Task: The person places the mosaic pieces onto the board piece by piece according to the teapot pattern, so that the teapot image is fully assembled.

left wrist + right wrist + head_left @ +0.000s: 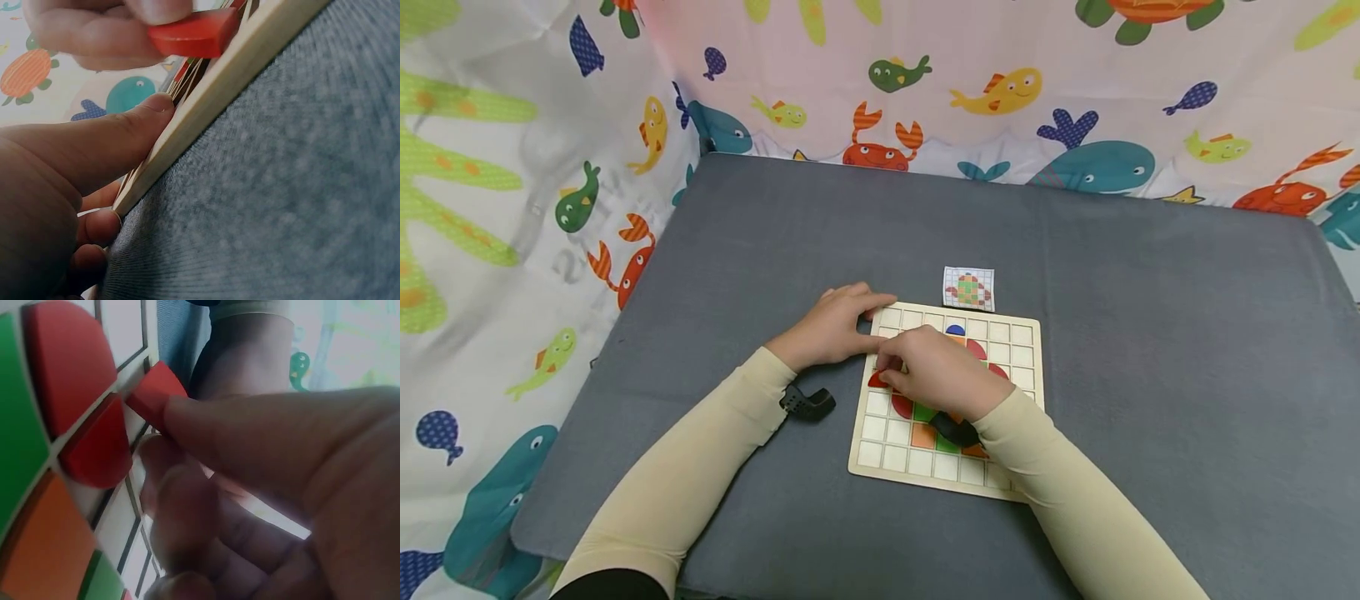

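A wooden grid board (895, 458) lies on the grey table, with red, orange, green and blue pieces in its cells. My left hand (838, 325) grips the board's far left corner, its thumb on the left rim and its fingers around the far side. Between thumb and fingertips, my right hand (943, 367) pinches a red piece (156, 394) with a curved side, over the left cells. The left wrist view shows this red piece (194, 36) tilted near the rim. My right hand and wrist hide the board's middle.
A small pattern card (968, 289) with a coloured grid picture lies just beyond the board's far edge. Both wrists wear black devices, one of them the left wrist device (807, 404). A curtain (820, 83) printed with sea animals borders the table at back and left.
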Demonstrator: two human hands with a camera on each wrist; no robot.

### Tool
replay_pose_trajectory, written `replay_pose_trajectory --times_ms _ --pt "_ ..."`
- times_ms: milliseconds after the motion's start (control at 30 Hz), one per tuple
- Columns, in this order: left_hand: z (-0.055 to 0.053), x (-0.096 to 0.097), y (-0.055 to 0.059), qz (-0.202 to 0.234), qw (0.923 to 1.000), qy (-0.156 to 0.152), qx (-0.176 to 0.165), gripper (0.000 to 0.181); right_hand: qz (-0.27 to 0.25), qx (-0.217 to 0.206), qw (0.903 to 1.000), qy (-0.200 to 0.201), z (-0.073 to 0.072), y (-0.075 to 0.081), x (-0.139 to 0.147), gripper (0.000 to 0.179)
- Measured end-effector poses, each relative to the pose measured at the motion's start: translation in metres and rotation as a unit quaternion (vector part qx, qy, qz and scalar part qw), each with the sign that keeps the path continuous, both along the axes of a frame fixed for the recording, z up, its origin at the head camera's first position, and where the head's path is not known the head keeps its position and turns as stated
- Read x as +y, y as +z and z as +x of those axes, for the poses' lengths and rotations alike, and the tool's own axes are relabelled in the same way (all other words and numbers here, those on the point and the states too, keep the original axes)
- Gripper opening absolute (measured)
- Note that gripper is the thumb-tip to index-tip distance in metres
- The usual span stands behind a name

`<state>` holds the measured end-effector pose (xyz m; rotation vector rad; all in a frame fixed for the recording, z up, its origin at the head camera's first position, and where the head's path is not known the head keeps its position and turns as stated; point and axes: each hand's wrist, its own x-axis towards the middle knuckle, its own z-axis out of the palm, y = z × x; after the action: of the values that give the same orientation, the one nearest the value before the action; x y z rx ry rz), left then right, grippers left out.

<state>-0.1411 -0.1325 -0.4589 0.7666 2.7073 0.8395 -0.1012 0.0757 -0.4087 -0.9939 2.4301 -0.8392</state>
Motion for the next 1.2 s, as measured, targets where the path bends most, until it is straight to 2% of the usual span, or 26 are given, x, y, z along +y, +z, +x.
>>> replay_pose_trajectory --times_ms 267,433,533,733,900,1200 --pt "0.002 0.003 0.002 -0.005 0.9999 -0.001 -0.015 0.067 -0.017 0.006 0.9998 0.003 0.006 -0.006 0.007 0.012" --pt "0.001 0.005 0.004 -0.016 0.9995 -0.001 -0.027 0.066 -0.014 0.041 0.9991 0.001 0.011 -0.010 0.007 0.011" --pt "0.001 0.005 0.002 -0.017 0.9993 -0.003 -0.031 0.065 -0.009 0.063 0.9980 0.003 0.014 -0.013 0.006 0.010" --pt "0.005 0.000 -0.005 -0.016 0.9988 0.007 -0.045 0.067 -0.008 0.090 0.9954 0.031 0.015 -0.019 0.002 0.010" --pt "0.004 -0.002 -0.008 -0.006 0.9992 0.010 -0.039 0.067 -0.014 0.116 0.9924 0.040 0.014 -0.021 -0.001 0.014" --pt "0.003 -0.004 -0.010 -0.004 0.9991 0.003 -0.043 0.067 -0.006 0.107 0.9939 0.026 0.013 -0.017 0.003 0.008"
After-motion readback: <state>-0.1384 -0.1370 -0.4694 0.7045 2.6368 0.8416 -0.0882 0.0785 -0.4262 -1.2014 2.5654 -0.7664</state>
